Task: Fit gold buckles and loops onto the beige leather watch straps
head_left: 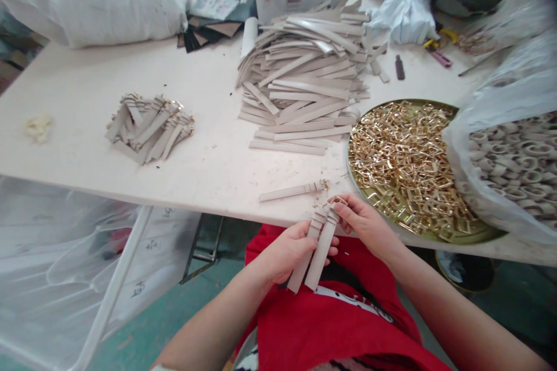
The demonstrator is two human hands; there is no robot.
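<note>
My left hand [290, 250] is closed around two short grey-beige straps [321, 258], which hang side by side over my lap with their free ends down. At their upper ends, the fingers of my right hand [360, 219] pinch a gold buckle [337, 200] by the strap end. Fingers partly hide how the buckle sits on the strap. Just beyond my hands, one strap with a gold buckle [293, 191] lies near the table's front edge. To the right is a round tray [369, 111] heaped with small gold buckles [404, 156].
A large pile of flat strap strips [304, 75] lies mid-table. Farther left is a small heap of buckled straps [150, 127]. A plastic bag of strap loops [517, 156] overlaps the tray's right side. A white stuffed sack [113, 0] stands back left, and a lined bin [126, 278] below.
</note>
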